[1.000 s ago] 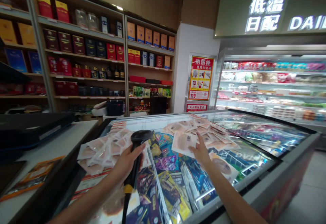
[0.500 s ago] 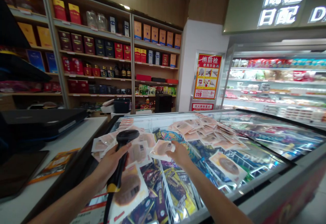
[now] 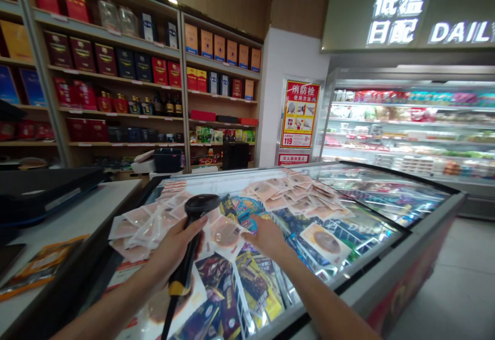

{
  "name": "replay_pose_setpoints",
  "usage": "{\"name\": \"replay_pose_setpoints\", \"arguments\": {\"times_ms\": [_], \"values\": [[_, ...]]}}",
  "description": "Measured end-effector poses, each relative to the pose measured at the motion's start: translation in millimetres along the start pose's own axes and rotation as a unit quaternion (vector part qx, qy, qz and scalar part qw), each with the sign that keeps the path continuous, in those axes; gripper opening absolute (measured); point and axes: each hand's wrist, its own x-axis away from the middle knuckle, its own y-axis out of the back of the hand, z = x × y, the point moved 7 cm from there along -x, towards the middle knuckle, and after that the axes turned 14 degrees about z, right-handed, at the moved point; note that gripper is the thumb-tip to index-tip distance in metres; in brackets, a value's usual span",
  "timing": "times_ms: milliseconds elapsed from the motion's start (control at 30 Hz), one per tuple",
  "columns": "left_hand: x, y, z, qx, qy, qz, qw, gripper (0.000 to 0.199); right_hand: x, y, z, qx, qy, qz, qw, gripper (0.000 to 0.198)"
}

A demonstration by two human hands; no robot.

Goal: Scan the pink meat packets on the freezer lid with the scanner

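My left hand (image 3: 176,249) is wrapped round a black barcode scanner with yellow trim (image 3: 201,203), its head up and its cable hanging down. My right hand (image 3: 266,237) has its thumb and finger at the right edge of a clear flat packet (image 3: 226,234) with a round brownish piece inside; the fingertips look pinched on it. To the left of the scanner spreads a pile of similar packets (image 3: 145,224). A larger packet (image 3: 189,298) lies partly hidden below my left hand. Another packet pile (image 3: 297,193) and a single packet (image 3: 325,242) rest on the glass farther right.
The packets lie on a glass-topped chest freezer (image 3: 371,260) with coloured bags inside. At left is a white counter (image 3: 104,211) with an orange packet (image 3: 42,265) and a black device (image 3: 50,188). Shelves of boxes (image 3: 127,64) and a chilled display (image 3: 406,123) stand behind.
The view has turned a little to the right. The packet at my right hand has swung left, closer to the scanner, and now faces me more flatly. My left hand keeps hold of the scanner.
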Motion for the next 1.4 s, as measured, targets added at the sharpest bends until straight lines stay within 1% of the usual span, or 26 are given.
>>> {"name": "replay_pose_setpoints", "arguments": {"times_ms": [67,133,267,367,467,567,733,800,867,900,933,1000,1067,1133,1267,1400], "values": [[-5.0,-13.7,1.3,0.017,0.003,0.021,1.0,0.027,4.7,11.4,-23.8,-0.002,-0.023,-0.014,1.0,0.05],[-10.3,-26.4,5.1,0.027,0.016,0.043,0.999,0.027,12.9,23.7,-55.3,0.0,-0.055,-0.027,0.998,0.048],[-16.8,-50.5,7.5,0.023,0.018,0.084,0.996,0.03,41.1,44.5,-129.2,0.018,-0.157,-0.041,0.987,0.056],[-19.2,-67.2,8.0,0.021,0.017,0.115,0.993,0.031,64.5,48.0,-173.0,0.039,-0.226,-0.013,0.973,0.056],[-22.7,-78.6,10.5,0.027,0.011,0.135,0.99,0.032,77.3,41.5,-195.1,0.035,-0.255,0.029,0.966,0.053],[-26.4,-82.8,15.1,0.018,0.015,0.138,0.99,0.034,75.2,33.3,-201.3,0.006,-0.243,0.052,0.969,0.057],[-29.7,-80.2,18.5,0.024,0.016,0.129,0.991,0.035,66.6,30.2,-213.3,0.01,-0.25,0.044,0.967,0.077],[-30.5,-78.6,19.1,0.027,0.016,0.124,0.992,0.035,64.8,27.6,-216.4,-0.012,-0.233,0.046,0.971,0.072],[-31.1,-78.4,19.1,0.027,0.015,0.125,0.992,0.035,61.6,23.9,-214.2,-0.06,-0.197,0.045,0.977,0.057],[-31.2,-78.8,18.8,0.026,0.015,0.127,0.991,0.035,59.0,23.5,-211.3,-0.092,-0.176,0.034,0.98,0.051],[-31.1,-79.2,18.0,0.025,0.014,0.13,0.991,0.035,55.7,24.4,-207.3,-0.129,-0.153,0.012,0.98,0.048],[-29.9,-80.2,15.6,0.022,0.015,0.142,0.99,0.035,46.7,29.9,-197.1,-0.205,-0.104,-0.05,0.972,0.048],[-27.2,-80.1,11.0,0.023,0.012,0.154,0.988,0.034,35.6,37.1,-186.5,-0.263,-0.066,-0.114,0.956,0.051],[-23.3,-79.4,4.7,0.026,0.003,0.167,0.986,0.032,24.6,43.4,-176.6,-0.294,-0.043,-0.168,0.94,0.054],[-18.1,-81.0,-4.8,0.019,-0.022,0.19,0.981,0.03,11.3,48.1,-155.7,-0.322,0.023,-0.23,0.918,0.062],[-24.4,-88.0,-6.1,0.023,-0.04,0.198,0.979,0.028,18.6,49.8,-136.2,-0.259,0.062,-0.294,0.918,0.059]]}}
